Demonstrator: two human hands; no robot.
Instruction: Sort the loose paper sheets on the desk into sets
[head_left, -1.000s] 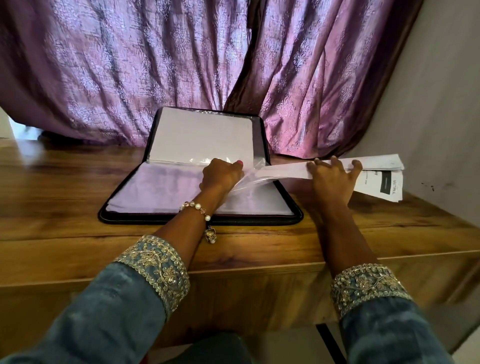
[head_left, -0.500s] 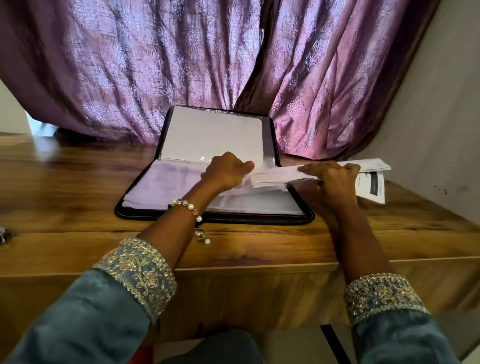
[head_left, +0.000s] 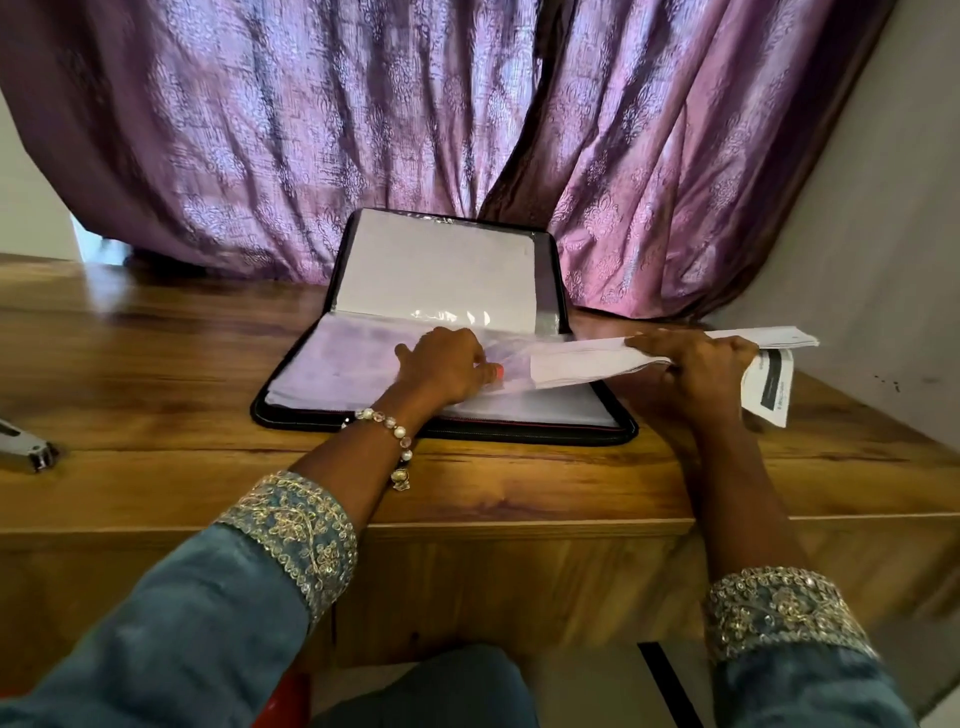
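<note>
An open black zip folder (head_left: 291, 410) with clear plastic sleeves lies on the wooden desk (head_left: 156, 374), its lid propped against the curtain. My left hand (head_left: 447, 364) pinches the open edge of a clear sleeve (head_left: 511, 364) on the lower half. My right hand (head_left: 696, 364) grips a stack of white paper sheets (head_left: 582, 358), whose left end points into the sleeve's mouth. The stack's right end sticks out past my hand, and a printed sheet (head_left: 769, 387) hangs down from it.
A purple patterned curtain (head_left: 415, 130) hangs right behind the folder. A grey wall (head_left: 883, 234) closes the right side. A metal stapler (head_left: 26, 447) lies at the desk's left edge. The desk's front edge runs just below my wrists.
The paper stack has slid left toward the sleeve opening, then sits slightly further out again. The view has shifted, bringing the stapler into sight at the left.
</note>
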